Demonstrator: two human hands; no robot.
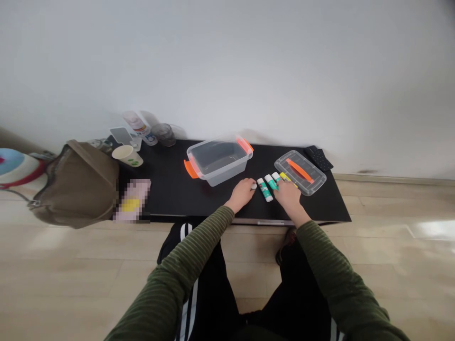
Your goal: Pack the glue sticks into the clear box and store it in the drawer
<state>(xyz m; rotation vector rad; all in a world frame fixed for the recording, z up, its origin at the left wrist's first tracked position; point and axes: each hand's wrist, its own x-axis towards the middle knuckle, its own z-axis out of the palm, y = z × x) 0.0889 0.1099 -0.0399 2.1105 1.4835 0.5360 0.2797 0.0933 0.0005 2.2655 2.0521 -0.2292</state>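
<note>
Yellow tube partly out of sight behind right hand

Showing no readable words. Carrying print too small to read on the teal-and-white tubes, right of centre; wearing a blurred label on the bottle, upper left; displaying green leaf-like marks on the paper cup, left.

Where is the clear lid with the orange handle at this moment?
In the head view, the clear lid lies right of centre on the black tabletop, to the right of the clear box, between the right hand and a black dotted item.
</note>
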